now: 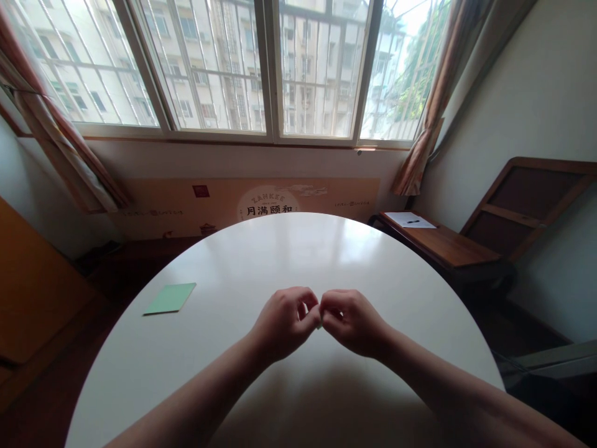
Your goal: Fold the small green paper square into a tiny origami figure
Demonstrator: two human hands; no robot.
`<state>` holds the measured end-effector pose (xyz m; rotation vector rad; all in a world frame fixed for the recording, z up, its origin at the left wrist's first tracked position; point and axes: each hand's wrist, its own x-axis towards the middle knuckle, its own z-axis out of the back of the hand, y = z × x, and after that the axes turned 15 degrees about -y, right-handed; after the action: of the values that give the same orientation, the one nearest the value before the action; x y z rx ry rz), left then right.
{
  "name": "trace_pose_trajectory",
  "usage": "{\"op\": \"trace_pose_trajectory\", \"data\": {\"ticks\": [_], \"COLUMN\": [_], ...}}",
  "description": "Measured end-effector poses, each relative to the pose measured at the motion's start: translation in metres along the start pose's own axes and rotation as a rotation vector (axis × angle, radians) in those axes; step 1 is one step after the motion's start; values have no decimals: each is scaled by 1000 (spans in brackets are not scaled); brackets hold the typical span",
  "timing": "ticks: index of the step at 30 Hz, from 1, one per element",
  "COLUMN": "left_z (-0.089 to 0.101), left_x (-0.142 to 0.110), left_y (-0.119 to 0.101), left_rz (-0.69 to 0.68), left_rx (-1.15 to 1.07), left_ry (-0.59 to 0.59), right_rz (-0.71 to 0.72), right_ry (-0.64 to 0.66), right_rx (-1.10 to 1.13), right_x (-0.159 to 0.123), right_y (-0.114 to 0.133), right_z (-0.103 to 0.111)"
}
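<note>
Both my hands meet above the middle of the round white table [298,261]. My left hand [284,322] is curled, its fingertips pinched against those of my right hand [351,320], which is curled too. Between the fingertips sits something tiny and pale green; it is too small to name. A light green sheet of paper [170,298] lies flat on the table to the left, well away from my left hand.
A dark wooden side table [448,246] with a white paper and a pen [410,219] stands at the right, a folded wooden chair frame behind it. A printed board leans under the barred window [242,68]. An orange cabinet is at the left edge.
</note>
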<state>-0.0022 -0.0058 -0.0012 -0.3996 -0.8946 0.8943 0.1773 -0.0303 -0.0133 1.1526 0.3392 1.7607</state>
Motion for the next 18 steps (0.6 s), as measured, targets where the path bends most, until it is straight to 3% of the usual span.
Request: {"op": "trace_pose_trajectory", "data": {"ticks": [7,18], "left_z": [3,-5], "left_x": [3,3], "left_y": [0,8], "left_rz": [-10,148], "left_rx": [-46,-150], "left_ry": [33,84], "right_rz": [-67,-92], "right_ry": [59,59], "right_rx": [105,124], "right_x": [1,2], "right_y": [-6,-9], "right_z": [0,-2]}}
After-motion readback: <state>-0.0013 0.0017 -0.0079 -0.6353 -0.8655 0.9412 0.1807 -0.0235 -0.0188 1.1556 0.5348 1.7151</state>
